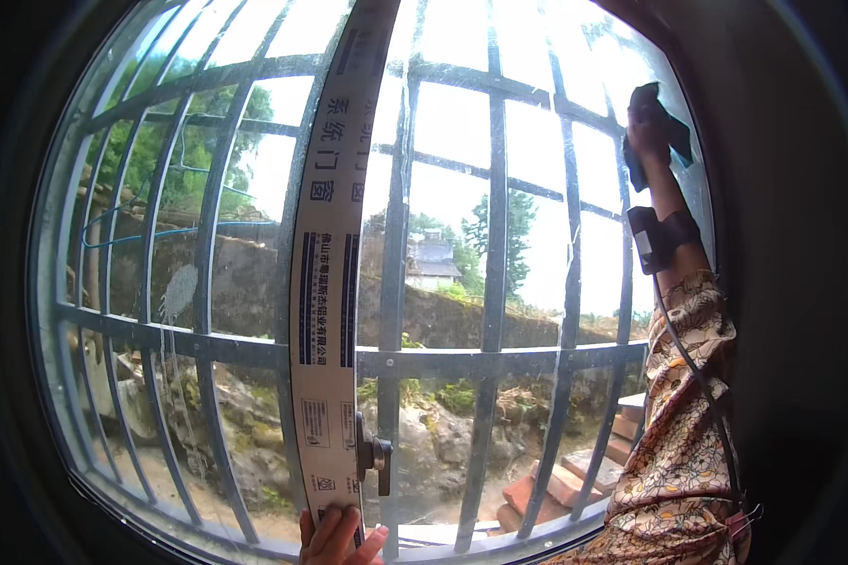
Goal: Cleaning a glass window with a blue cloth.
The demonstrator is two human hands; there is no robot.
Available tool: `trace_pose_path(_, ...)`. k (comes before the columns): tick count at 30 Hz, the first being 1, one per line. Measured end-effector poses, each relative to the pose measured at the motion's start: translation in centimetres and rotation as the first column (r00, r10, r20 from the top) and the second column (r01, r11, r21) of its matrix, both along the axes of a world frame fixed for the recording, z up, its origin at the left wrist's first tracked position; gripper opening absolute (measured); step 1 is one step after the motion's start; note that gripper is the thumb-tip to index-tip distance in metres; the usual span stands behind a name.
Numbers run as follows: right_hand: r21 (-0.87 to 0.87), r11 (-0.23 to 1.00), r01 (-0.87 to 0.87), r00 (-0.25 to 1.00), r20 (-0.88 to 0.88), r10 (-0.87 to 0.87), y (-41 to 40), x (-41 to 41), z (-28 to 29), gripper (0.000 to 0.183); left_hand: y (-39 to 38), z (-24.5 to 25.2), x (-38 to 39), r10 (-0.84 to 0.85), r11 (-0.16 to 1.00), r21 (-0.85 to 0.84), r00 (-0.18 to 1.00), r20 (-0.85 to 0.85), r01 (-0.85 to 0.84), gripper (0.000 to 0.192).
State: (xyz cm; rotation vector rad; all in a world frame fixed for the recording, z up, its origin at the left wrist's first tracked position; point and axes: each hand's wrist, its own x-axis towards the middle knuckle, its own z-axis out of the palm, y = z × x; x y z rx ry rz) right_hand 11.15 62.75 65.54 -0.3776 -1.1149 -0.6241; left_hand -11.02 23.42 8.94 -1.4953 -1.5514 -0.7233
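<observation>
Up at the right, my right hand (pixel 651 141) presses a dark teal cloth (pixel 677 138) on or close to the glass pane (pixel 438 183), near the window's right side. The cloth is bunched around the fingers. At the bottom, my left hand (pixel 336 540) rests its fingers on the lower end of the upright window frame bar (pixel 328 296), the thumb apart to the right. This bar wears a printed protective film. A dark window handle (pixel 378 455) sticks out from its right edge, above my left hand. Whitish streaks and smears mark the glass.
Behind the glass stands a grey metal security grille (pixel 495 282). Beyond it are a rock bank (pixel 438 431), stacked bricks (pixel 548 491), an earthen wall (pixel 247 275) and trees. A dark device (pixel 654 236) is strapped at my right wrist, its cable (pixel 692 374) running down the patterned sleeve (pixel 685 424).
</observation>
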Motion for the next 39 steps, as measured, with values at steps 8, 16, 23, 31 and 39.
trace_pose_path(8,0.682,0.711,-0.17,0.872,0.44,-0.214,-21.6,-13.1,-6.6,0.031,1.5,-0.6,0.8,-0.131,0.99,0.062,0.987,0.096,0.125,0.037)
trace_pose_path(16,0.688,0.706,-0.171,0.827,0.49,-0.277,-18.0,-11.2,-8.4,0.029,0.6,0.2,0.8,-0.106,0.994,0.011,0.986,0.13,0.106,0.028)
trace_pose_path(23,0.59,0.764,-0.261,0.834,0.537,-0.129,-17.5,-8.5,-10.4,0.029,0.8,1.2,2.0,0.368,0.928,0.183,0.876,-0.312,-0.325,0.028)
trace_pose_path(31,0.605,0.776,-0.178,0.889,0.436,-0.137,-15.9,-8.6,-9.8,0.028,3.4,-0.2,4.4,0.538,0.774,0.085,0.581,-0.611,-0.627,0.056)
trace_pose_path(39,0.57,0.655,-0.497,0.844,0.493,0.212,-22.1,-10.8,-12.6,0.033,3.9,-1.1,3.5,0.62,0.657,0.197,0.373,-0.69,-0.727,0.048)
